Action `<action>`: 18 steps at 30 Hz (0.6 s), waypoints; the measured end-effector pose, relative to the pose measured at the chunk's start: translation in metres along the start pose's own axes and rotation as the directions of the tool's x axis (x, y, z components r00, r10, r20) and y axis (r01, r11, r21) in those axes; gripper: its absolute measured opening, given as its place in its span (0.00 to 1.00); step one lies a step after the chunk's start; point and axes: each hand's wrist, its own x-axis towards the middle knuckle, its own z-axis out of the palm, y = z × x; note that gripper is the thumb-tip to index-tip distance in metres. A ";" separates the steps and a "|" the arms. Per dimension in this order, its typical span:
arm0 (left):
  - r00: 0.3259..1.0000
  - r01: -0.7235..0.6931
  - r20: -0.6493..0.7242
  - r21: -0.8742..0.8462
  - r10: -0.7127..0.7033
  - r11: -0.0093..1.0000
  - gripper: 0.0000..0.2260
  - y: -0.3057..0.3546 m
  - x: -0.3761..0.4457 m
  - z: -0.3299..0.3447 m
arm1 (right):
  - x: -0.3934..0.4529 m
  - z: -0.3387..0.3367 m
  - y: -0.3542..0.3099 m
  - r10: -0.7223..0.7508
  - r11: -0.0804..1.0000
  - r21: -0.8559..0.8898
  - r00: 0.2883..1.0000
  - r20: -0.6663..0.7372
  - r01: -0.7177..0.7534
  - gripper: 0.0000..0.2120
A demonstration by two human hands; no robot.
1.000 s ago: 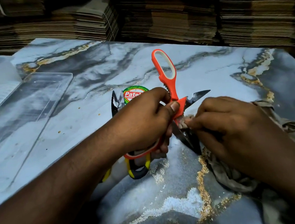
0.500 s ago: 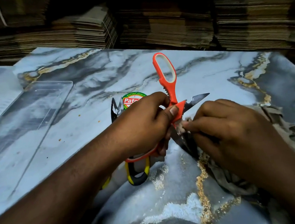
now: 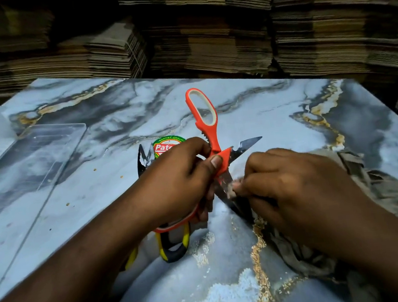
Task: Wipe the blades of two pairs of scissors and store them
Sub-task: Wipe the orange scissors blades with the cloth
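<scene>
My left hand [image 3: 179,179] grips the orange scissors [image 3: 205,121] by the lower handle loop and the pivot, blades spread wide. One blade tip [image 3: 250,143] points right; the other blade runs down towards me. My right hand [image 3: 292,188] pinches a grey-brown cloth [image 3: 391,200] around that lower blade, close to the pivot. A second pair, the black-and-yellow scissors [image 3: 174,250], lies on the marbled table [image 3: 278,119] beneath my left hand, mostly hidden, with its dark blades [image 3: 142,158] showing beyond my knuckles.
A clear plastic tray [image 3: 30,159] lies at the left of the table. A round green-and-red sticker [image 3: 166,144] sits behind my left hand. Stacks of flattened cardboard [image 3: 227,31] fill the space behind the table. Crumbs dot the surface near the tray.
My right hand with the cloth has slid a little down the lower blade, away from the pivot. The left hand keeps its hold on the orange scissors. The view tilted slightly.
</scene>
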 end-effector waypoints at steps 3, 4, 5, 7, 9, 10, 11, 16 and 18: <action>1.000 0.019 0.025 -0.018 -0.018 1.000 0.08 0.003 -0.001 -0.002 | -0.008 -0.003 0.007 0.005 0.998 0.065 1.000 -0.003 -0.005 0.06; 0.999 0.031 0.032 -0.030 -0.030 0.999 0.08 0.004 -0.001 -0.002 | -0.009 -0.004 0.009 0.036 0.993 0.113 0.999 -0.023 -0.033 0.08; 0.998 0.044 0.035 -0.043 -0.043 0.998 0.08 0.005 -0.001 -0.002 | -0.010 -0.006 0.012 0.087 0.982 0.172 0.995 -0.053 -0.077 0.09; 0.997 0.062 0.039 -0.057 -0.060 0.996 0.08 0.005 -0.002 -0.003 | -0.010 -0.013 0.017 0.208 0.945 0.284 0.966 -0.150 -0.160 0.09; 0.997 0.060 0.041 -0.054 -0.058 0.997 0.08 0.005 -0.003 -0.003 | -0.009 -0.018 0.018 0.266 0.924 0.337 0.937 -0.227 -0.181 0.08; 0.998 0.054 0.037 -0.045 -0.052 0.998 0.08 0.005 -0.002 -0.003 | -0.007 -0.017 0.015 0.247 0.931 0.327 0.940 -0.237 -0.163 0.08; 0.998 0.047 0.035 -0.031 -0.046 0.998 0.08 0.005 -0.002 -0.003 | -0.006 -0.013 0.011 0.211 0.942 0.306 0.951 -0.227 -0.136 0.08; 1.000 0.022 -0.008 0.054 -0.022 0.998 0.09 0.002 -0.001 0.001 | 0.006 0.010 -0.003 0.067 0.973 0.227 0.990 -0.124 -0.037 0.09; 0.999 0.027 -0.027 0.059 -0.025 0.998 0.09 0.001 0.000 0.002 | 0.007 0.011 -0.001 0.031 0.977 0.213 0.995 -0.090 -0.012 0.06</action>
